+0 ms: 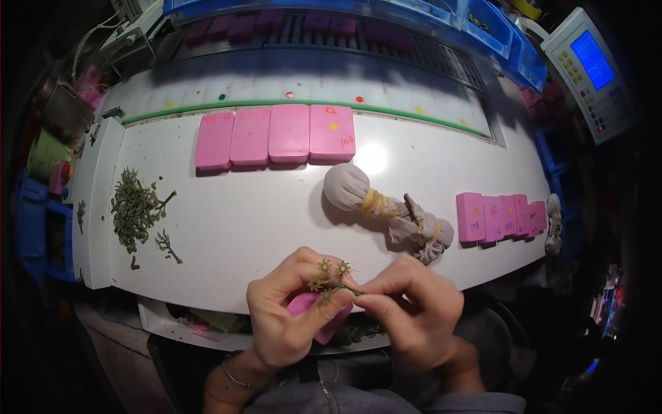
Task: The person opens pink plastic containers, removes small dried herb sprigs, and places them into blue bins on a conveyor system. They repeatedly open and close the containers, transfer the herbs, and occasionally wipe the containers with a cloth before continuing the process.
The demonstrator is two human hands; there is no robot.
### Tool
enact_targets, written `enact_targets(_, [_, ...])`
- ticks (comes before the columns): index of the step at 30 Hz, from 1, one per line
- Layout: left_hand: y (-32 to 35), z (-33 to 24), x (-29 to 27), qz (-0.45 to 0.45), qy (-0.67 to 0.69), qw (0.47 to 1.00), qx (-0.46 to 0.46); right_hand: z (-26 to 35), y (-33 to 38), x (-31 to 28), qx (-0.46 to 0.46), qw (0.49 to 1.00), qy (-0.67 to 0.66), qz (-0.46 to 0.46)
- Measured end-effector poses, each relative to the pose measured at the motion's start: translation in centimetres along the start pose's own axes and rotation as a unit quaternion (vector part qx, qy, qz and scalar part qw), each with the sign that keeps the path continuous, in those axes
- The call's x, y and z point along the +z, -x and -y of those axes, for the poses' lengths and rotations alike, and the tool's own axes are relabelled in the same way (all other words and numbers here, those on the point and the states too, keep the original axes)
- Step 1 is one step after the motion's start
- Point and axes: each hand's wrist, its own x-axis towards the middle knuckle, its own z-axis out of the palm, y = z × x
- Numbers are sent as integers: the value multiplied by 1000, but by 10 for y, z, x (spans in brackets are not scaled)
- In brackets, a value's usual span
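Close to the front edge of the white table, both my hands meet over a small green branched piece point(333, 283) with flower-like tips, which looks like wax. My left hand point(286, 310) pinches it between thumb and fingers. At its stem end, my right hand point(417, 303) grips with closed thumb and forefinger. Below my left fingers shows a pink piece point(331, 324); whether that hand holds it, I cannot tell. Beyond my right hand lies a pale cloth bundle point(347, 187) tied with yellow bands, its round padded end pointing away to the left.
Several pink blocks point(289, 134) stand in a row at the back, more pink blocks point(471, 217) at the right. A heap of green branched pieces point(134, 210) lies at the left. Below the table edge is an open drawer point(162, 324). A control panel point(589, 72) stands far right.
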Motion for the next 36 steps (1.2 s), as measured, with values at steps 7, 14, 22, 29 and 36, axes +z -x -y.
enact_targets(7, [-5,-5,-8,30,-71,997,-26,-18,-8,-13,374,826,-394,150])
enact_targets(14, [-8,-17,-12,-18,-126,990,-58,-26,-2,-4,83,990,74,91])
enact_targets(22, [-26,-20,-2,-41,-88,994,-58,0,-49,-18,243,926,-232,169])
enact_targets(29, [-46,-24,-1,-166,73,982,-49,6,-108,-18,294,878,-237,294])
enact_targets(36, [-51,-37,-18,-189,62,976,-86,-12,-128,4,319,869,-238,294])
